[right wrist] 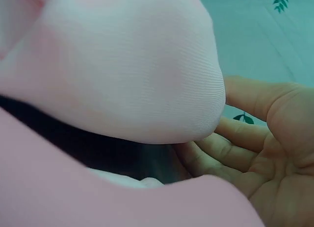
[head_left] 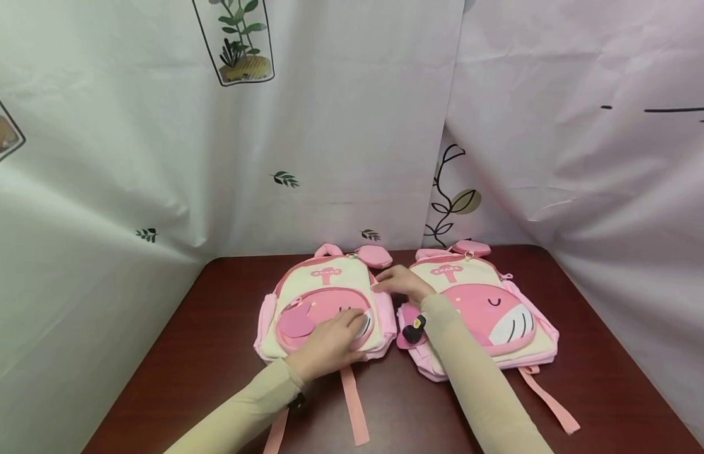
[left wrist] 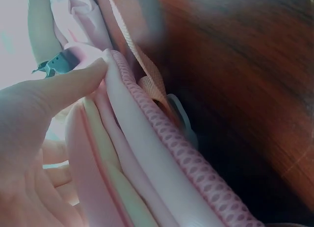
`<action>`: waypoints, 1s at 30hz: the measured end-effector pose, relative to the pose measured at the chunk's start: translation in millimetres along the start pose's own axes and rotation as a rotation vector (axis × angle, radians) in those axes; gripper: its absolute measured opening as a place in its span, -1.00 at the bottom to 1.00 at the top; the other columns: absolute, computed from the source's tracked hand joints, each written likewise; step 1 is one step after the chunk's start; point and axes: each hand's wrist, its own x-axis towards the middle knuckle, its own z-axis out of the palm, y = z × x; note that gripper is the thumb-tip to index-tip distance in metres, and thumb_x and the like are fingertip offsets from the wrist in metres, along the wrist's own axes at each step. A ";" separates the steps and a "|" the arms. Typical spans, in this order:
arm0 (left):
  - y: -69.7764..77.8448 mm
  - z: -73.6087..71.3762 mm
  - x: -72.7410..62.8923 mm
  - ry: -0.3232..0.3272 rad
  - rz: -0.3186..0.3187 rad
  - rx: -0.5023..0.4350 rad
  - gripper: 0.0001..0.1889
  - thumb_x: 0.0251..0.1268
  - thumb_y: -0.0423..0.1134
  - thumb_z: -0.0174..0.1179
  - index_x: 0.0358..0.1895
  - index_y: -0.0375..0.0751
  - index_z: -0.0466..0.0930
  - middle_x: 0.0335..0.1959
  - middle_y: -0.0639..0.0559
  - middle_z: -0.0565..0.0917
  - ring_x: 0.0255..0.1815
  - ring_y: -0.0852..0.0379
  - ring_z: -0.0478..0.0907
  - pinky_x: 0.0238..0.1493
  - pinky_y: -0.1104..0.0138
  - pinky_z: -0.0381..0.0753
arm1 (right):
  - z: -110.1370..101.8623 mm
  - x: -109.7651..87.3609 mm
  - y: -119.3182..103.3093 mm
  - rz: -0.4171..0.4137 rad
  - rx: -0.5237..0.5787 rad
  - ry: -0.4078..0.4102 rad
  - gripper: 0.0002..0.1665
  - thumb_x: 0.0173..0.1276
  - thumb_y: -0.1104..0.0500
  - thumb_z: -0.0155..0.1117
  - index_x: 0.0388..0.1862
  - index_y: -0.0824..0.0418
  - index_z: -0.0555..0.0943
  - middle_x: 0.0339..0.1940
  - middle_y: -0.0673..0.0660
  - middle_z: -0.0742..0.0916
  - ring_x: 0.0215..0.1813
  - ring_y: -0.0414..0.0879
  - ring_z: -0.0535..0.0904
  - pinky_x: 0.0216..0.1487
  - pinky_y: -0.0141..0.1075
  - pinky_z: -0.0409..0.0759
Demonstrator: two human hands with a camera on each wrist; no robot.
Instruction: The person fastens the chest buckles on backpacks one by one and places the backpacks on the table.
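Two matching pink-and-cream whale backpacks lie on the table, fronts up. On the left backpack (head_left: 306,284), my left hand (head_left: 328,343) grips the lower right corner. In the left wrist view its thumb (left wrist: 78,85) presses on the pink bottom edge, and the fingers lie over the front, partly hidden. My right hand (head_left: 404,282) touches that backpack's upper right side. The right wrist view shows its loosely extended fingers (right wrist: 235,148) against a pale pink bulging part (right wrist: 147,75); their tips are hidden. Under the right forearm lies the right backpack (head_left: 471,302).
Pink straps (head_left: 354,407) trail toward the table's near edge. A pink pouch (head_left: 375,256) hangs at the left backpack's top, another pouch (head_left: 471,247) at the right one's. Around the dark red table (head_left: 216,340) hangs a white printed curtain (head_left: 329,126).
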 end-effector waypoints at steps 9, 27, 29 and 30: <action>-2.1 2.7 -3.4 0.003 0.021 -0.009 -0.13 0.11 0.05 0.51 0.44 -0.26 0.36 0.36 -0.18 0.45 0.35 -0.07 0.45 0.27 0.14 0.52 | -2.0 -1.0 -3.0 -0.004 0.105 0.051 -0.49 0.17 0.23 0.49 0.11 0.36 0.68 0.11 0.20 0.71 0.12 -0.02 0.55 0.20 -0.18 0.51; -11.3 -34.4 -3.8 0.405 0.075 -0.130 -0.37 0.06 -0.16 0.52 0.25 -0.24 0.59 0.20 -0.09 0.62 0.24 -0.02 0.56 0.19 0.11 0.58 | -24.9 -20.8 -38.7 -0.033 0.223 0.159 -0.40 0.25 -0.02 0.48 0.20 0.25 0.67 0.25 0.20 0.66 0.26 0.06 0.54 0.38 -0.01 0.39; -12.0 -37.1 -3.6 0.447 0.091 -0.135 -0.39 0.04 -0.17 0.51 0.23 -0.24 0.60 0.17 -0.09 0.64 0.22 -0.02 0.58 0.18 0.11 0.59 | -26.7 -24.6 -42.2 -0.051 0.230 0.161 -0.40 0.27 -0.03 0.47 0.22 0.25 0.66 0.25 0.20 0.65 0.27 0.08 0.53 0.38 0.03 0.39; -12.5 -38.5 -3.5 0.465 0.099 -0.140 -0.38 0.04 -0.18 0.51 0.23 -0.25 0.60 0.16 -0.10 0.64 0.21 -0.03 0.58 0.17 0.11 0.59 | -27.5 -26.8 -44.0 -0.055 0.233 0.166 -0.40 0.26 -0.04 0.47 0.21 0.23 0.66 0.25 0.19 0.66 0.28 0.07 0.52 0.39 0.03 0.38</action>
